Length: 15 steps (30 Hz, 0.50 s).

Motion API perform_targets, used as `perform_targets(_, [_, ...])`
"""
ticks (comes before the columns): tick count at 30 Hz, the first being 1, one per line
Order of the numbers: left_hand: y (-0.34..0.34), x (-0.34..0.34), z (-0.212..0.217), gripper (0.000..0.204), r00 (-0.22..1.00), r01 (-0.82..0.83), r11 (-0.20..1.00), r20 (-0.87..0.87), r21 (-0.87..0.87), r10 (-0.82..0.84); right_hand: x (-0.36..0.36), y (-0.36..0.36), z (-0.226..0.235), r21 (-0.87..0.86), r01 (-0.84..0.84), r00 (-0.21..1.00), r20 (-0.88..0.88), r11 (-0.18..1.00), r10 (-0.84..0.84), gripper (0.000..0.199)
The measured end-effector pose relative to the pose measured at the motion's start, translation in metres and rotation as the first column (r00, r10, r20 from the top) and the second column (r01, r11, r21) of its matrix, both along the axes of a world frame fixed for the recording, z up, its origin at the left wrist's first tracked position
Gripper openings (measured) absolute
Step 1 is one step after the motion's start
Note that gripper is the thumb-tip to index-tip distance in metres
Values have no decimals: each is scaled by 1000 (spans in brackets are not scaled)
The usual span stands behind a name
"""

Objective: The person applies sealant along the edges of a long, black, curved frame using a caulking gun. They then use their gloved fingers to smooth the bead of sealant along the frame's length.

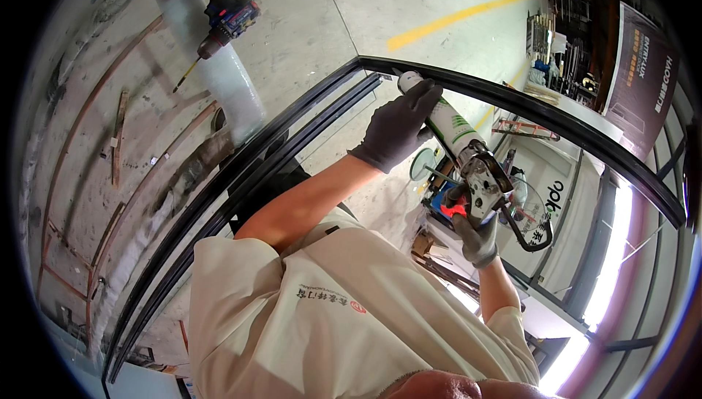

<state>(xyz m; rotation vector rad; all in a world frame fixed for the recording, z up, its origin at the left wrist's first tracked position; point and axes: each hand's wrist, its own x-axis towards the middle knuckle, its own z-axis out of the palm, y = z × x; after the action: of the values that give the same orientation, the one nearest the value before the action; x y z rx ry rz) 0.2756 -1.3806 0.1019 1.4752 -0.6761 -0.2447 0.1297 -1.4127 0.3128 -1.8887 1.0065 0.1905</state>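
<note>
My left hand [398, 128], in a dark grey glove, wraps around the front of a white and green sealant tube [452, 127]. The tube sits in a metal caulking gun [485, 179] with a black hooked rod end. My right hand [475, 236], also gloved, is closed around the gun's handle near a red part. The tube's nozzle end points up and left, close to the corner of a black window frame [358, 65]. Whether the tip touches the frame I cannot tell. A glass pane fills the frame beneath my hands.
A cordless drill [223, 15] with a long bit lies at the upper left on a plastic-wrapped roll [232, 92]. Wooden strips [117, 139] lie on the floor at left. A yellow line [461, 19] crosses the floor. A dark printed board [643, 77] stands at right, near cluttered shelves.
</note>
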Motion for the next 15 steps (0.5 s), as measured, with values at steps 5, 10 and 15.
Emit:
perform_targets(5, [-2,2,23,77,1000,3,997,14,-78,-2,7,9,34,-39,66,997,-27,997,-67,28])
perform_targets(10, [-3,4,46,75,998,53,993,29,-103,-51,-1,4,58,-55,13,1000,20,998,-12,26])
perform_targets(15, [-5,8,71,72,995,93,984,55,-151,-85,-6,4,89,-46,45,998,52,998,-42,25])
